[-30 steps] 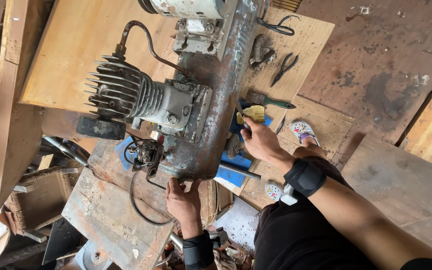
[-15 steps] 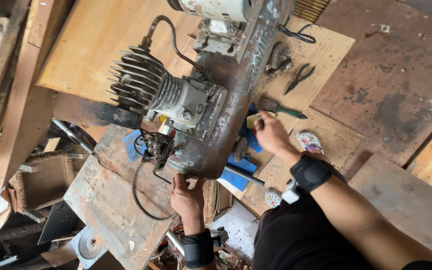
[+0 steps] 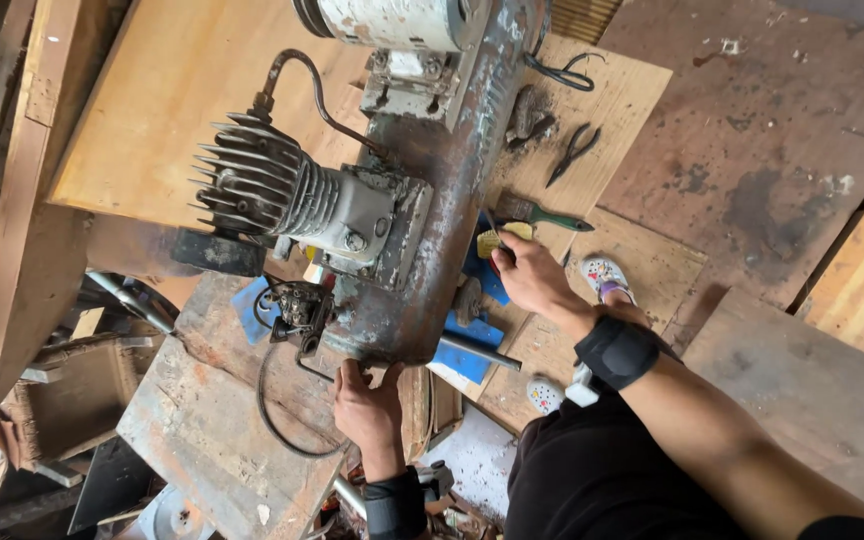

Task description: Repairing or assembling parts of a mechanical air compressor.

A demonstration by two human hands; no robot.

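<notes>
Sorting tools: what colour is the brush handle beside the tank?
Green, in the head view: brush handle.

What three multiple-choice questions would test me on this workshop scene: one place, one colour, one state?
1. Where do the pliers lie?
A. on a wooden board
B. on the tank
C. in a hand

2. What colour is the brush handle?
A. red
B. green
C. white

3. What is the left hand doing?
A. hanging free
B. gripping the tank end
C. holding pliers

Answers:
1 A, they rest on the board beside the tank.
2 B, the handle is plainly green.
3 B, its fingers curl over the rusty end.
</notes>
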